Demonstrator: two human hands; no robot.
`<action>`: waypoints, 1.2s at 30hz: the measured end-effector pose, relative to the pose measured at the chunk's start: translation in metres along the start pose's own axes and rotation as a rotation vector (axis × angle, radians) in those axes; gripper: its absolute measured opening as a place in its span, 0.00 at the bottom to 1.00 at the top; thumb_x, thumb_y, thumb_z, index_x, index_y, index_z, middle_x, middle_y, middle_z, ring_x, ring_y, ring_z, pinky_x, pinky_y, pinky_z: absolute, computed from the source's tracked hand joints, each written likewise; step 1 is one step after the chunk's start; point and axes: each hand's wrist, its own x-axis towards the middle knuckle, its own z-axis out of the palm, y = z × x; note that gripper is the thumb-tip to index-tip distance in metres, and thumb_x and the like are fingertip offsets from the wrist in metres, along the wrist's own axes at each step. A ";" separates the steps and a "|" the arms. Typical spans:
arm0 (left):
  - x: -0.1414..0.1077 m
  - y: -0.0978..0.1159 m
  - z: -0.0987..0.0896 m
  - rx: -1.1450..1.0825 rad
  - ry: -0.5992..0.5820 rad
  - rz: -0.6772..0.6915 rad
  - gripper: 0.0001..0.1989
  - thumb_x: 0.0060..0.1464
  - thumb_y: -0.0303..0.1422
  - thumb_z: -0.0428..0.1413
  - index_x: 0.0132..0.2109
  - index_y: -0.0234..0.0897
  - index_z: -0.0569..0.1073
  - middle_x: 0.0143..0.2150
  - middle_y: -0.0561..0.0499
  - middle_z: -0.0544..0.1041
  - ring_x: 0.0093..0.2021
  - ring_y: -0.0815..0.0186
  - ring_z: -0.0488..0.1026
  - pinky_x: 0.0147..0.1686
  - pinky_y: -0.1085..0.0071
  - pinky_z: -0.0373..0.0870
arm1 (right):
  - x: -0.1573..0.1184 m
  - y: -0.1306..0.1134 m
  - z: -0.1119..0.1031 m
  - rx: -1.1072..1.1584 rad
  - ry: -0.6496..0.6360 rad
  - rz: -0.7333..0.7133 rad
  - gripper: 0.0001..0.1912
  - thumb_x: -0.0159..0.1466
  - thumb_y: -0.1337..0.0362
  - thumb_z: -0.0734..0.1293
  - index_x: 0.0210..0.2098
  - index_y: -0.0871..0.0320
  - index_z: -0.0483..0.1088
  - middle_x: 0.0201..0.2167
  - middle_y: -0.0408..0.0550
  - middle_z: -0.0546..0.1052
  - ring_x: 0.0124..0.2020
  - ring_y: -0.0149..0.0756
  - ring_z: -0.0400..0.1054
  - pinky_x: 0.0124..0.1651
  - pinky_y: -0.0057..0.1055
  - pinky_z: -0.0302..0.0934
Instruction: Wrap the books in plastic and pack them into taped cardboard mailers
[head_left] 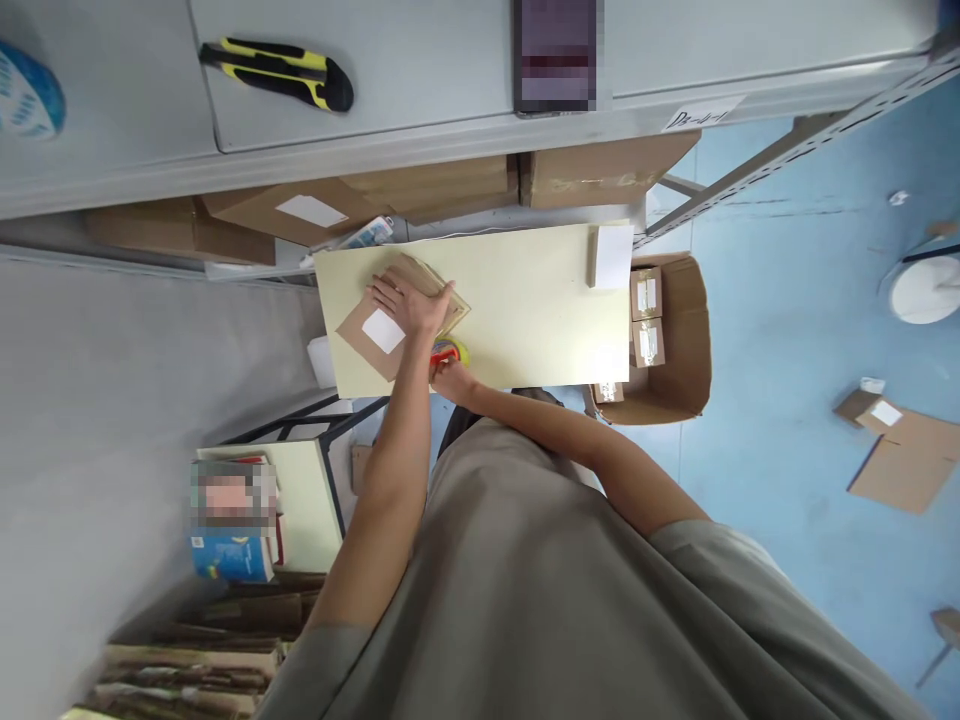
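Observation:
On the left part of the pale table (540, 300) lies a flat piece of brown cardboard (360, 335) with a white label (383, 330). My left hand (410, 302) rests on it with the fingers spread, over folded cardboard (451, 318) beneath the palm and thumb. Close to the front edge, my right hand (453, 382) has its fingers closed round a red and yellow tape dispenser (447, 352), just right of my left wrist. Part of the dispenser is hidden by the hand and wrist.
A white box (613, 257) stands at the table's back right corner. Beside the table, an open carton (694, 340) holds small boxes (647, 343). Above, a grey shelf (420, 90) bears a yellow and black utility knife (281, 72). Brown cartons (442, 185) sit under it.

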 end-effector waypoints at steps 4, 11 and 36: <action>-0.011 -0.004 0.008 0.000 -0.028 0.105 0.62 0.43 0.36 0.75 0.79 0.28 0.54 0.84 0.32 0.32 0.81 0.38 0.14 0.78 0.42 0.15 | -0.009 0.003 0.000 -0.026 -0.036 0.071 0.24 0.73 0.78 0.54 0.63 0.73 0.70 0.53 0.67 0.83 0.53 0.46 0.79 0.59 0.41 0.69; -0.017 -0.009 0.000 0.035 -0.042 0.169 0.57 0.45 0.32 0.71 0.78 0.30 0.57 0.84 0.34 0.37 0.82 0.39 0.16 0.78 0.43 0.16 | -0.099 0.087 0.003 -0.031 -0.098 0.210 0.24 0.75 0.77 0.53 0.67 0.75 0.62 0.54 0.73 0.80 0.55 0.52 0.78 0.61 0.46 0.66; -0.077 -0.010 -0.041 -0.064 -0.386 0.309 0.20 0.51 0.22 0.62 0.51 0.42 0.82 0.78 0.46 0.61 0.84 0.47 0.39 0.82 0.44 0.31 | -0.040 0.063 -0.003 -0.066 -0.107 -0.027 0.21 0.75 0.76 0.52 0.61 0.75 0.68 0.54 0.72 0.82 0.52 0.51 0.80 0.58 0.46 0.65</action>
